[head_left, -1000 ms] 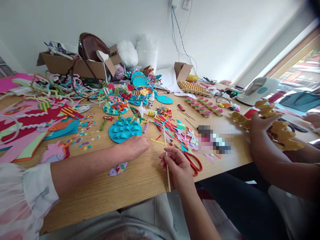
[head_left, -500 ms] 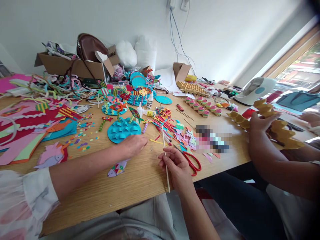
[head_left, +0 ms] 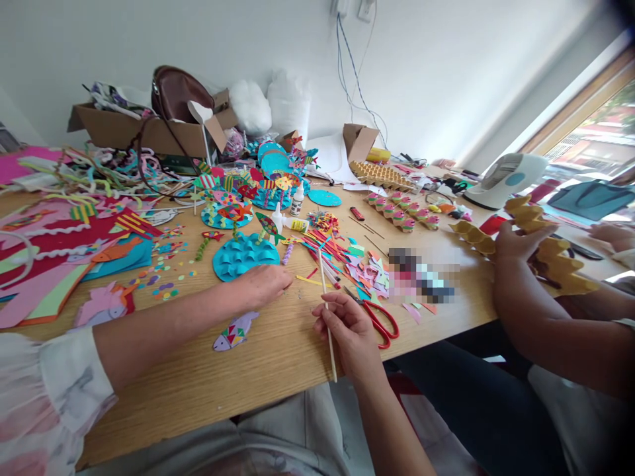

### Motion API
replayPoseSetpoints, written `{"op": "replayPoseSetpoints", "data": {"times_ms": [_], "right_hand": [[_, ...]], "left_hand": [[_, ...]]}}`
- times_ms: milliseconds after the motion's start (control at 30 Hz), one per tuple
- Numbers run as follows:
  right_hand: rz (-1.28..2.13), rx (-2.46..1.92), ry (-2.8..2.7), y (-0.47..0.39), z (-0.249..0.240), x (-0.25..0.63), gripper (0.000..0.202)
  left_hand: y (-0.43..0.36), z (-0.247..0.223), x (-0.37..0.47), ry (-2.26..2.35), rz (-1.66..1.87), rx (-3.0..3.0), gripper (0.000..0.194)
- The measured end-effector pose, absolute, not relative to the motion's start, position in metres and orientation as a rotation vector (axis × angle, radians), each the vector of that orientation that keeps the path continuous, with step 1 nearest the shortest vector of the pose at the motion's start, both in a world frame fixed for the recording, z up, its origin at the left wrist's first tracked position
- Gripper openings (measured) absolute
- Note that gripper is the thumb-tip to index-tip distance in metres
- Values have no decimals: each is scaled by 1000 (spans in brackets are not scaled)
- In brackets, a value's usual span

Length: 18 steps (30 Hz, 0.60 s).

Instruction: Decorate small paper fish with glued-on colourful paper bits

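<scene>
My right hand (head_left: 350, 337) grips a thin pale wooden stick (head_left: 328, 330) between thumb and fingers; it slants upward, its far tip over the pile of coloured paper strips (head_left: 330, 254). Red-handled scissors (head_left: 380, 320) lie on the table just right of that hand. My left hand (head_left: 262, 285) is low over the table in front of a blue scalloped disc (head_left: 241, 258). Its fingers are drawn together, and whatever may be between them is hidden. Below my left wrist rests a purple paper fish (head_left: 235, 332) with red, yellow and green triangles.
Glue bottles (head_left: 297, 199) stand behind the blue disc, near finished paper fish on stems. Coloured paper sheets (head_left: 44, 277) cover the left side. Paper scraps (head_left: 370, 274) lie right of centre. At the right, another person's hands hold a yellow egg carton (head_left: 563, 264).
My left forearm has shifted slightly, showing more of the purple fish's tail. My right hand and the stick have moved only a touch to the left.
</scene>
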State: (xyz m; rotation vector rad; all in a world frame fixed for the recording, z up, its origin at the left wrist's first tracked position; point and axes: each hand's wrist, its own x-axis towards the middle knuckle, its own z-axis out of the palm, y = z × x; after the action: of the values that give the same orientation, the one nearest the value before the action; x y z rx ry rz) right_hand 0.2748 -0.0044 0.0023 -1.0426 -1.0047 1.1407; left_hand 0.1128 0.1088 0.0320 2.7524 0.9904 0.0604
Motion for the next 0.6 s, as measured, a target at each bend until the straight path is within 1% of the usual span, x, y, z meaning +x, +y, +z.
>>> {"op": "replayPoseSetpoints", "data": {"times_ms": [300, 467, 533, 600], "right_hand": [[1146, -1057, -999, -6, 4, 275, 19], [1160, -1044, -1005, -5, 2, 275, 18], [1147, -1036, -993, -5, 2, 275, 23], [1125, -1025, -947, -4, 4, 273, 32]], "left_hand": [[118, 43, 119, 911, -87, 2721, 13], [119, 45, 118, 921, -45, 2641, 13], [119, 45, 116, 927, 4, 2583, 13], [117, 47, 112, 939, 58, 2501, 11]]}}
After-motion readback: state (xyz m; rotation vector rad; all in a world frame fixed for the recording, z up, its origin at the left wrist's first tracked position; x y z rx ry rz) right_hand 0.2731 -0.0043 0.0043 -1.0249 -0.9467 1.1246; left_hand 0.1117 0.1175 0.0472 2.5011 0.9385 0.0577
